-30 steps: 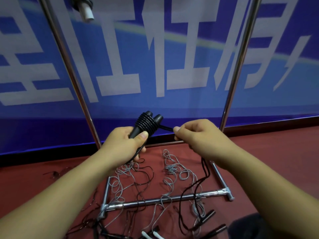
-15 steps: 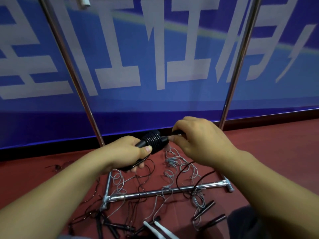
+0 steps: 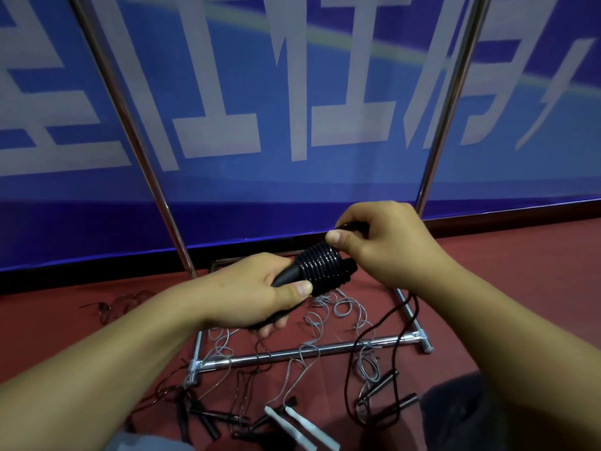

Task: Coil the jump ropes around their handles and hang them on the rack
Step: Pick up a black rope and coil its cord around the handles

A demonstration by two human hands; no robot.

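Note:
My left hand grips a pair of black jump-rope handles, which carry several tight turns of black rope. Just right of and above the coil, my right hand pinches the same black rope at the handles' far end. The loose tail of that black rope drops from under my right wrist to the floor. The metal rack stands behind my hands, with its left upright, its right upright and its base bar on the floor.
Loose grey ropes and thin black ropes lie tangled over the rack base on the red floor. Black handles and white handles lie near the bottom edge. A blue banner with white characters fills the background.
The handles have tipped from upright to nearly level and sunk lower. My right hand has carried the rope from beside the coil over to its far end.

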